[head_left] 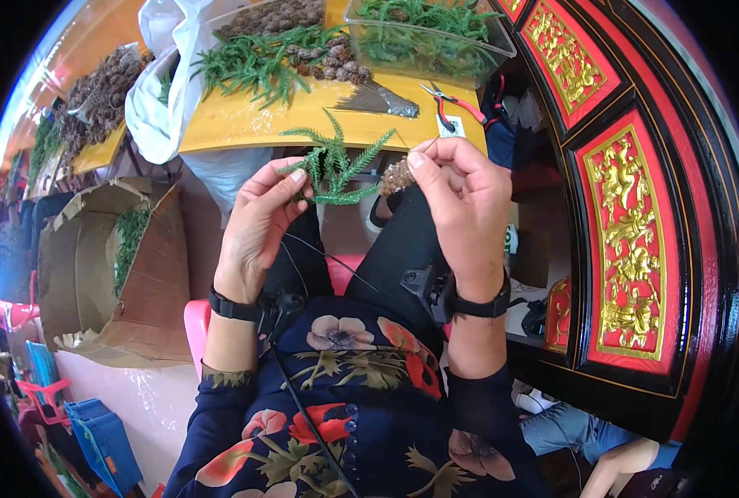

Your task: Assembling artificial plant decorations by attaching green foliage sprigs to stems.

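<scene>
My left hand (266,207) pinches the base of a green artificial pine sprig (334,166), whose fronds spread up and to the right. Close by on the right, my right hand (461,187) is closed on a brown pine cone (397,178) that hangs under the thumb and fingertips. A thin wire seems to stick up beside the fingers. Both hands are above my lap, just short of the near edge of the yellow table (303,131). The cone and the sprig's lower right frond are very near each other; whether they touch I cannot tell.
On the table lie loose green sprigs (257,66), small pine cones (336,63), a bundle of wires (378,101) and red-handled pliers (452,104). A clear bin (432,41) of greenery stands behind. A cardboard box (149,290) is at left, a carved red-and-gold panel (627,241) at right.
</scene>
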The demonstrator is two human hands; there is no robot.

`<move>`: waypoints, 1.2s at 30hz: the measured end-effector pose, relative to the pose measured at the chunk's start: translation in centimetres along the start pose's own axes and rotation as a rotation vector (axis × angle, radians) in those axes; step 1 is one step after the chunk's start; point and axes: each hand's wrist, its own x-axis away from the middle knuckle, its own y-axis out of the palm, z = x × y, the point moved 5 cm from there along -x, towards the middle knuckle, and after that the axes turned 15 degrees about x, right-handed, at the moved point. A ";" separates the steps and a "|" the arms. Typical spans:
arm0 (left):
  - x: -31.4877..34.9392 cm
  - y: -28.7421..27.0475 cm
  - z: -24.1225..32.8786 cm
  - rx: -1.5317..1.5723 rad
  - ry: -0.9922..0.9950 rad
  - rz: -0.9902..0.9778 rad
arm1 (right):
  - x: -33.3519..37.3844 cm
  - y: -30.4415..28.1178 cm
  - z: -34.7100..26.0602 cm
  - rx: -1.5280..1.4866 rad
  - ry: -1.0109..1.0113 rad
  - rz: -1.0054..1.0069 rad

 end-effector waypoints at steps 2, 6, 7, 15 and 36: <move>0.0 0.0 0.0 -0.020 0.011 -0.003 | 0.2 0.6 -0.1 0.059 -0.023 -0.018; 0.4 0.3 0.8 -0.331 0.211 0.024 | 0.5 1.6 0.0 -0.002 -0.030 -0.009; 0.6 0.8 1.1 -0.364 0.308 0.008 | 0.6 1.6 -0.1 0.009 -0.035 -0.011; 1.3 1.4 1.9 -0.401 0.417 0.032 | 0.8 2.2 0.0 0.042 -0.053 -0.029; 1.1 0.5 0.8 -0.077 0.078 0.016 | 0.9 2.5 0.7 0.143 -0.047 -0.106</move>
